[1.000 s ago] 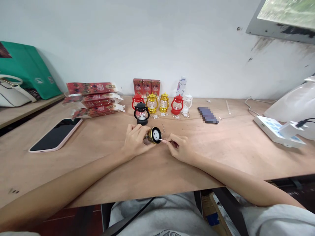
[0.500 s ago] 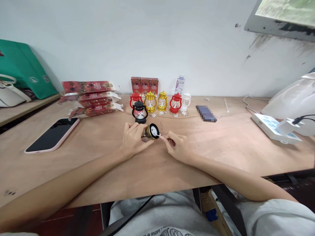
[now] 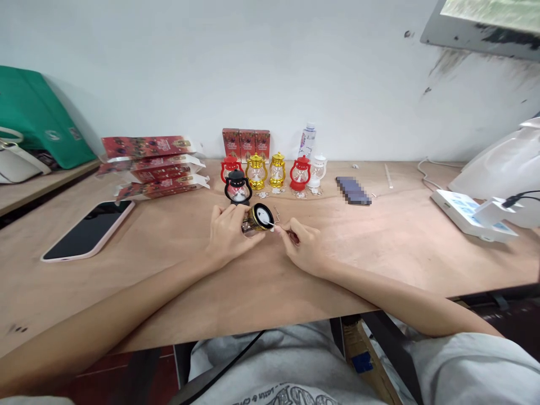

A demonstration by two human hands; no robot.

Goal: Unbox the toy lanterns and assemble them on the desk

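Note:
My left hand (image 3: 230, 232) is closed around a small black-and-gold lantern (image 3: 252, 220), tipped on its side so that its round base with a white disc faces right and toward me. Pinched in my right hand (image 3: 304, 242) is a thin rod-like tool (image 3: 270, 224), whose tip reaches the rim or inside of the base; its exact kind is unclear. Just behind my left hand stands a black lantern (image 3: 238, 189). Farther back are a red lantern (image 3: 300, 173), a gold lantern (image 3: 256, 171) and a white lantern (image 3: 318, 171), among several.
Opened red boxes (image 3: 158, 166) are stacked at the left, near a pink-edged phone (image 3: 90, 230). Three upright red boxes (image 3: 247, 145) and a bottle (image 3: 307, 142) stand against the wall. A dark pixelated flat object (image 3: 353, 190) and a white power strip (image 3: 470, 216) lie to the right.
The view has shifted slightly. The lantern's base has tilted a little farther upward in my left hand, and the tool's tip stays at the base. Both hands keep their hold.

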